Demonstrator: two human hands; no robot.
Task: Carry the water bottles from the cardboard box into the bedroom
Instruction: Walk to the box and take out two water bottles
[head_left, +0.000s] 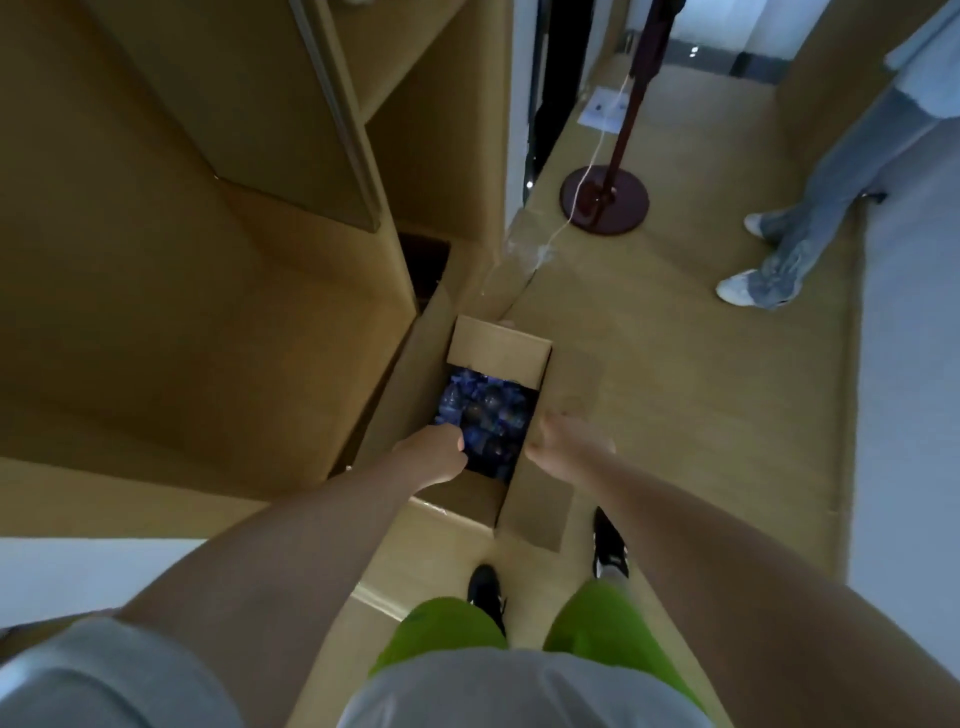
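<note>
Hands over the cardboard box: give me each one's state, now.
Left hand: reaching into the cardboard box among the water bottles; fingers hidden, grip cannot be told.
Right hand: at the box's right edge; fingers unclear, cannot be told.

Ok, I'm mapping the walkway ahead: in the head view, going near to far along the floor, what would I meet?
Black shoes → cardboard box of water bottles, with both hands at it → round stand base → white paper.

Dim, soft pic; daylight top right, wide-angle warp at edges.
</note>
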